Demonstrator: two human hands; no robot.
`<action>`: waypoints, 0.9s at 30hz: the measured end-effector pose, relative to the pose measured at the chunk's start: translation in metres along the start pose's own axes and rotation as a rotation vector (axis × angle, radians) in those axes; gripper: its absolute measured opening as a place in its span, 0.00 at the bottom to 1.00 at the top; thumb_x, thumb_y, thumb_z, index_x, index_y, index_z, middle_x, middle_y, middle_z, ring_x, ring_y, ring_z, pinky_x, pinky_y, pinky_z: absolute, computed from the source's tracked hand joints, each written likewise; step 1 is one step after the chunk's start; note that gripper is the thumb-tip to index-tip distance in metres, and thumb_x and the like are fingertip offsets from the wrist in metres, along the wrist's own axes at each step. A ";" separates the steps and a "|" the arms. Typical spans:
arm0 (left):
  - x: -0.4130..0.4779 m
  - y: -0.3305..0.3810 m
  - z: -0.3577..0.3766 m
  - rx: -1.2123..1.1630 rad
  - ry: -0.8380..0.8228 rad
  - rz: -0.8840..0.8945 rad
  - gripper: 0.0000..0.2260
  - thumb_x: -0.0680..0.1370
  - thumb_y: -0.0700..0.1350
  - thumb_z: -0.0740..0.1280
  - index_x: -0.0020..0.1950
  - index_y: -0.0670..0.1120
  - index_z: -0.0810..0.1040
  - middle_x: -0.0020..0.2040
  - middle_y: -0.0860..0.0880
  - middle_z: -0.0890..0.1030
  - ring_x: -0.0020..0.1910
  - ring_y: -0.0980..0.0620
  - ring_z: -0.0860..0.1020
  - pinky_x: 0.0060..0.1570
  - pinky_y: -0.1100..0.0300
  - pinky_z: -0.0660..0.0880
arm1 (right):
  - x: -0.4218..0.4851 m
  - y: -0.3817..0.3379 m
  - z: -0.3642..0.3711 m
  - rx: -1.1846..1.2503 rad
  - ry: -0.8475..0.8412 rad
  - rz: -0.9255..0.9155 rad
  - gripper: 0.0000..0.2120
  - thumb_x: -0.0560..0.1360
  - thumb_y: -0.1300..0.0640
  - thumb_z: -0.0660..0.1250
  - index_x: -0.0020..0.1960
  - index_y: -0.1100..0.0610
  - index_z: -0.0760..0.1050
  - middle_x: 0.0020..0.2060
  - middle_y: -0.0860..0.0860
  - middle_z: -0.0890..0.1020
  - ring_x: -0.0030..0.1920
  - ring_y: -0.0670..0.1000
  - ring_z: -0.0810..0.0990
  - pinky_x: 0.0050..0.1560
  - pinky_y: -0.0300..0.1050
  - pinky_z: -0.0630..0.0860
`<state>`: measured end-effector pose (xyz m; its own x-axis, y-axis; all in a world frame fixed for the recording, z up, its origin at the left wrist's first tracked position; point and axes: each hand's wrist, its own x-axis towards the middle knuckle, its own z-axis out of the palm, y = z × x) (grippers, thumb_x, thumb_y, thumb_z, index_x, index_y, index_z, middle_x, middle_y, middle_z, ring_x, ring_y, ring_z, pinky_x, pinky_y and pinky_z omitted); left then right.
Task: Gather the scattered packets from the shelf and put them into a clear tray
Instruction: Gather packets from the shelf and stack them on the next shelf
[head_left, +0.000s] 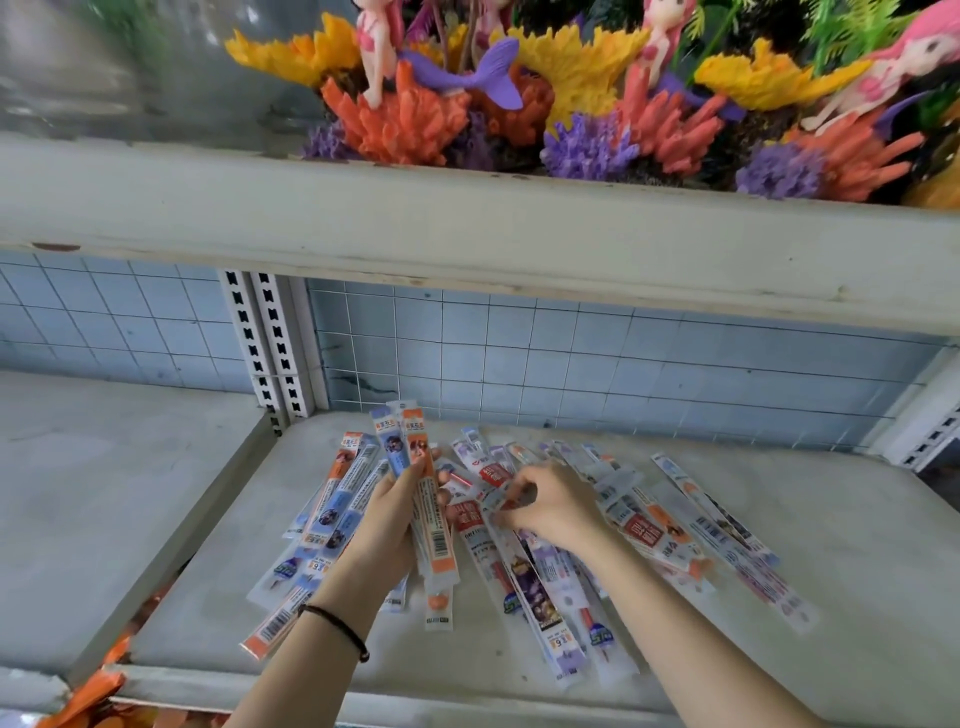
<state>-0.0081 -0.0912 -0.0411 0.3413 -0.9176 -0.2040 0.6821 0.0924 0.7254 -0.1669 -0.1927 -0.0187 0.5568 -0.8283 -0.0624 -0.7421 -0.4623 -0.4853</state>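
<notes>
Several long narrow packets (691, 525), printed in orange, blue, purple and red, lie scattered on the grey lower shelf (831, 597). My left hand (395, 514) grips a bunch of upright packets (410, 447) that stick out above and below its fingers. To its right my right hand (550, 506) reaches into the pile, its fingertips pinching a packet (498, 501) near the middle. No clear tray is in view.
The upper shelf's thick edge (467, 228) hangs over the work area, carrying coral ornaments and mermaid figures (571, 88). A wire grid back panel (597, 364) and slotted uprights (270, 343) stand behind. A second shelf bay (104, 493) lies to the left.
</notes>
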 end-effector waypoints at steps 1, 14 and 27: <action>0.000 0.000 -0.002 -0.013 -0.002 0.003 0.10 0.76 0.47 0.64 0.54 0.43 0.74 0.35 0.47 0.77 0.27 0.53 0.74 0.28 0.59 0.75 | 0.000 -0.002 0.001 0.011 0.013 -0.006 0.19 0.63 0.40 0.76 0.46 0.52 0.79 0.44 0.45 0.82 0.46 0.47 0.80 0.49 0.44 0.76; -0.002 0.000 0.008 0.058 0.038 -0.007 0.13 0.80 0.46 0.62 0.61 0.41 0.72 0.35 0.47 0.78 0.27 0.53 0.76 0.27 0.58 0.76 | 0.006 0.009 -0.002 0.236 0.195 0.009 0.09 0.73 0.64 0.67 0.53 0.59 0.81 0.45 0.53 0.85 0.37 0.52 0.84 0.41 0.49 0.82; 0.002 -0.002 0.048 0.114 -0.051 -0.013 0.17 0.80 0.47 0.61 0.63 0.38 0.73 0.52 0.39 0.81 0.50 0.42 0.81 0.51 0.47 0.79 | -0.010 -0.016 -0.013 0.803 0.219 -0.039 0.10 0.73 0.60 0.71 0.53 0.56 0.81 0.46 0.47 0.84 0.47 0.45 0.82 0.48 0.38 0.79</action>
<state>-0.0399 -0.1121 -0.0118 0.2974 -0.9372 -0.1823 0.6073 0.0383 0.7935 -0.1653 -0.1815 0.0005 0.4301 -0.8974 0.0984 -0.1859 -0.1947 -0.9631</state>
